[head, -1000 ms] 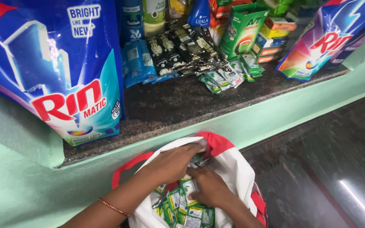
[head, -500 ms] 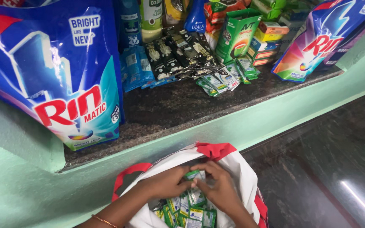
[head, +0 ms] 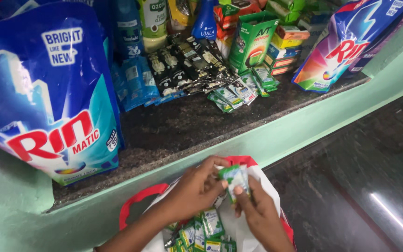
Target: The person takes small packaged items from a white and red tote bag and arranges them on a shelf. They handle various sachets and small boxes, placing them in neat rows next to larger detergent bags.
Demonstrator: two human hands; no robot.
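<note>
- My single head view looks steeply down from close above the left hand (head: 197, 189) and right hand (head: 257, 214).
- It faces forward past them onto the stone shelf (head: 173, 130) just beyond.

Both forearms are bare, no sleeves; left hand (head: 197, 189) and right hand (head: 257, 214) ungloved.

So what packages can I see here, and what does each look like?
Large detergent pouch: shelf's left, blue, red lettering.
Second detergent pouch: right, leaning, multicoloured.
Green carton: centre back, upright.
Black sachet strips: centre, lying flat.
Small green sachet: pinched by left hand and right hand.
</note>
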